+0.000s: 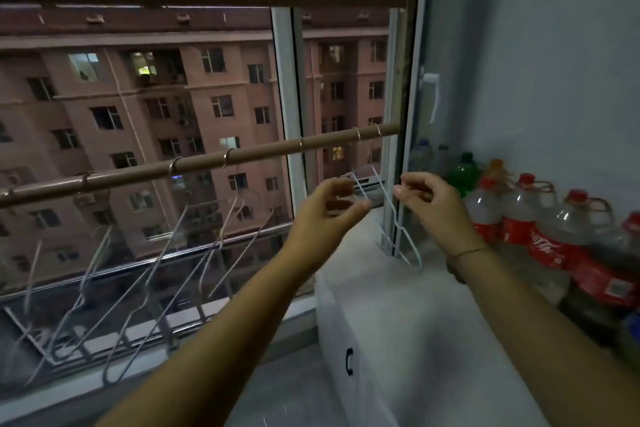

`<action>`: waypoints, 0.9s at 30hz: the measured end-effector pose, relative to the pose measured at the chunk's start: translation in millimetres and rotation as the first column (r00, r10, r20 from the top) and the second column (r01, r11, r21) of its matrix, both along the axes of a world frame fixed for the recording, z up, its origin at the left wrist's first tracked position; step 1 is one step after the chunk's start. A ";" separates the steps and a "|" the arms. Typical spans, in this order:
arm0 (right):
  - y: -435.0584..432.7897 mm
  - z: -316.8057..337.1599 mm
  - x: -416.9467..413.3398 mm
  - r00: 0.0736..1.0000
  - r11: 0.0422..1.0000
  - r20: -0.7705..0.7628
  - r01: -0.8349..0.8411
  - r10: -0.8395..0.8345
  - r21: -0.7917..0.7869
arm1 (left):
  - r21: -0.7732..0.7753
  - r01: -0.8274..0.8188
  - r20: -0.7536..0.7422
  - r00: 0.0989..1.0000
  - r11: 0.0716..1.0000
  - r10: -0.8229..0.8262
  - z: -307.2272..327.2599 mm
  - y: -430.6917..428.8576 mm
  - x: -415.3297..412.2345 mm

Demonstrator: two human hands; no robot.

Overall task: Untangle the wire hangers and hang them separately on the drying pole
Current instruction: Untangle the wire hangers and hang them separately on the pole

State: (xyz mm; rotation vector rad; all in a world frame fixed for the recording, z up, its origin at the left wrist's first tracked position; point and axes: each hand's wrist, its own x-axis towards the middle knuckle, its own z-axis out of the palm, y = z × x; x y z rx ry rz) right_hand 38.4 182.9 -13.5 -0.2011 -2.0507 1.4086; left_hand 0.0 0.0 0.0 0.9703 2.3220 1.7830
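A brown drying pole (263, 153) runs across the window, rising to the right. Several white wire hangers (162, 246) hang spaced along its left and middle part. Near the pole's right end two more white hangers (388, 198) hang by their hooks, close together. My left hand (332, 204) has curled fingers around the wire of the left one of that pair. My right hand (426, 198) pinches the wire of the right one at fingertip level. Both hands are just below the pole's right end.
A white appliance (398, 322) stands under my arms by the window. Several plastic bottles (540, 236) with red caps and labels line the wall at right. A window handle (433, 94) sticks out at the frame. A metal rail (173, 263) runs outside the glass.
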 end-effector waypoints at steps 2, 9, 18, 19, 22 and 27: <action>14.5 0.3 -8.0 0.996 1.000 0.092 0.016 -0.015 -0.001 | 0.029 -0.021 0.041 0.999 0.999 0.020 2.2 19.2 -7.9; 33.2 -11.9 -39.5 0.952 0.994 0.285 -0.093 0.107 -0.062 | 0.077 -0.086 0.152 0.986 0.993 0.073 -1.1 70.8 -41.8; 45.2 -15.2 -62.8 0.966 0.988 0.260 0.026 0.014 -0.150 | 0.019 -0.051 0.219 0.975 0.999 0.045 11.3 104.6 -63.3; 46.8 -13.1 -66.1 0.969 0.987 0.249 0.035 0.005 -0.158 | 0.010 -0.039 0.242 0.970 0.999 0.036 13.2 106.8 -65.3; 50.3 -6.2 -80.1 0.977 0.985 0.214 0.039 -0.002 -0.166 | 0.021 -0.033 0.298 0.954 0.999 0.025 17.7 111.3 -73.2; 54.8 -5.8 -106.9 0.959 0.985 0.284 0.034 0.015 -0.166 | 0.034 -0.051 0.346 0.938 0.998 0.036 17.0 111.3 -84.6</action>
